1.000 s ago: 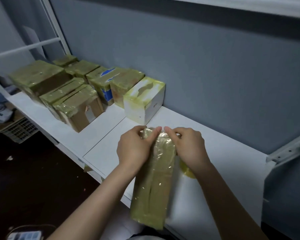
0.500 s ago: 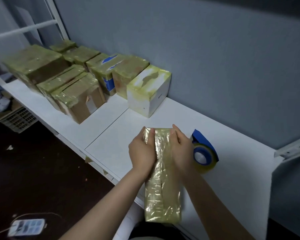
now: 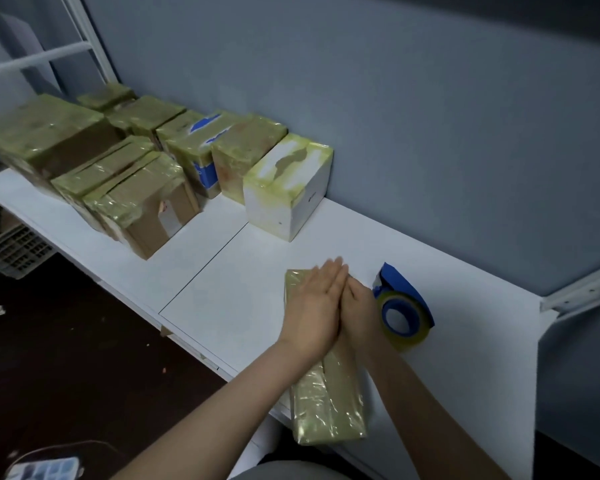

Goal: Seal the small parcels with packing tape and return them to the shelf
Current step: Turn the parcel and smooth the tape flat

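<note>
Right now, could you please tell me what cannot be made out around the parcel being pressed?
Head view only:
- parcel, far top: covered by left hand and right hand.
- right hand's grip: hidden under the left hand.
- left fingertips: motion-blurred.
- tape dispenser, near side: behind the right hand.

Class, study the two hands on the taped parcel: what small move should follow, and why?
Probably take a grip on the parcel to lift it: the left hand lies flat on it, the right hand alongside, tape already wraps it, and the tape dispenser is set down.
</note>
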